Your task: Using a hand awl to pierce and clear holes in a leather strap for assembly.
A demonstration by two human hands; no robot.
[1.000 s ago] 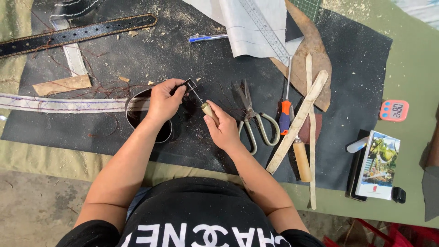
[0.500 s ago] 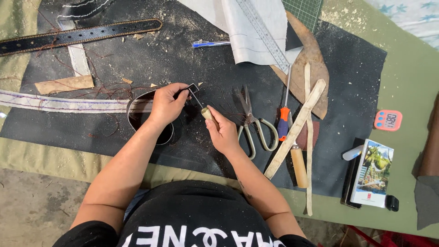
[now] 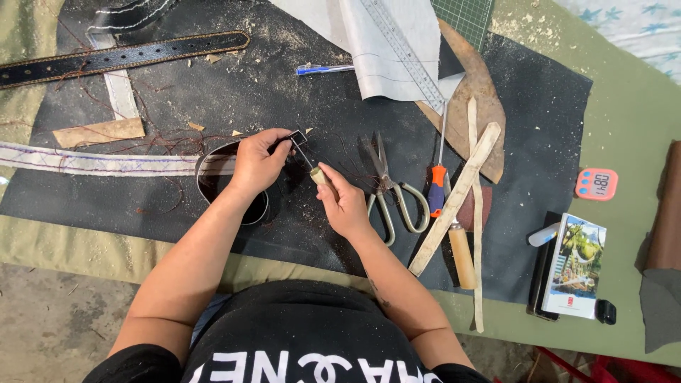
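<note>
While the person bends over the worktop (image 3: 624, 120), the left hand (image 3: 257, 164) is closed around the end of a looped black strap (image 3: 234, 186), pinching it near the middle of the dark mat (image 3: 213, 92). Her right hand (image 3: 345, 202) grips a wooden-handled awl (image 3: 312, 164), its thin metal point touching the strap end between the left fingers. Just right of that hand lie scissors (image 3: 386, 191), then an orange-handled screwdriver (image 3: 436, 186) and pale wooden strips (image 3: 457, 195). A black belt (image 3: 120, 55) lies along the far left edge, a small pink timer (image 3: 596, 184) near the right edge.
</note>
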